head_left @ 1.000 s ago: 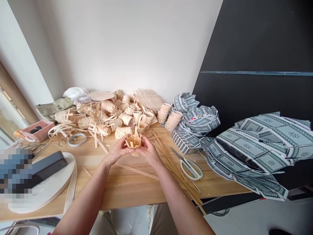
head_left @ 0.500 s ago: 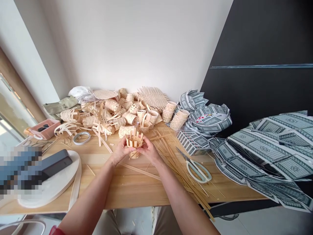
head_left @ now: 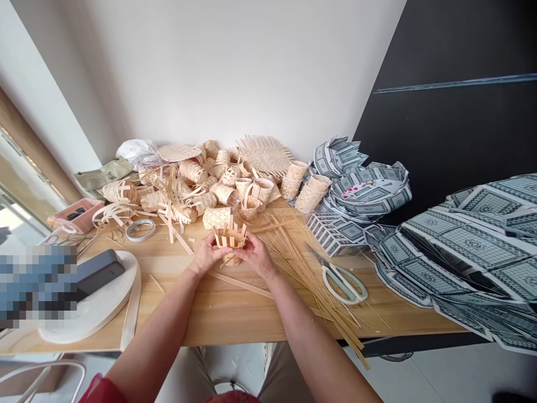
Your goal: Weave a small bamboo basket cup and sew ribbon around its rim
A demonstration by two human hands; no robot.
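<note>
Small woven basket [head_left: 230,242], just below the frame's centre: held upright above the table [head_left: 226,330], left hand [head_left: 208,255] and right hand [head_left: 257,256] closed round its sides. Done, in my judgement: the wall. Left: loose strip ends jutting from the rim. Upper left to centre: heaped woven pieces [head_left: 193,172]. Right of centre: two woven cylinders [head_left: 312,194]; scissors [head_left: 333,272]. Thin strips [head_left: 344,330] sprawl lower right, the likeliest hindrance I see. Far right: card-patterned pieces [head_left: 474,243]. Left: tape roll [head_left: 141,239]; pink bin [head_left: 80,224].
</note>
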